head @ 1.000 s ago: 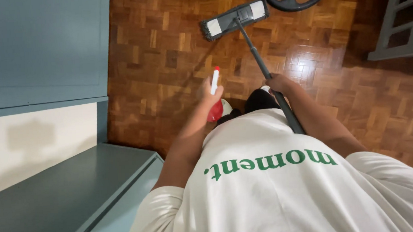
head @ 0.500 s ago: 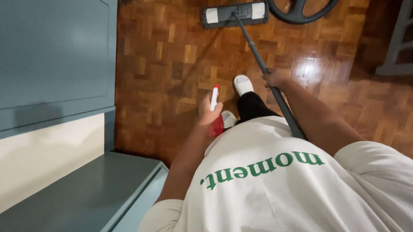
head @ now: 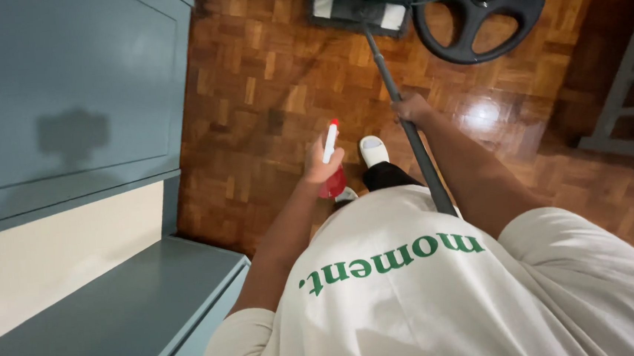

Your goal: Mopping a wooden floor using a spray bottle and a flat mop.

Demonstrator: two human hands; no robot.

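A: What do we see in each hand?

B: We see the left hand (head: 321, 167) clenched around a red spray bottle (head: 331, 171), its white nozzle pointing up, above the parquet floor (head: 267, 107). The right hand (head: 412, 109) grips the dark mop handle (head: 402, 112).

A: Where does the mop reach?

B: We trace it forward to the flat mop head (head: 358, 5), lying on the floor just beside a black wheel-shaped ring (head: 478, 12); a blue-grey cabinet (head: 66, 106) stands to our left.

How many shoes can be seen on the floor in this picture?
1 clearly: a white shoe on the parquet, between the spray bottle in the left hand and the mop pole. A white bit below the bottle may be the second, mostly hidden.
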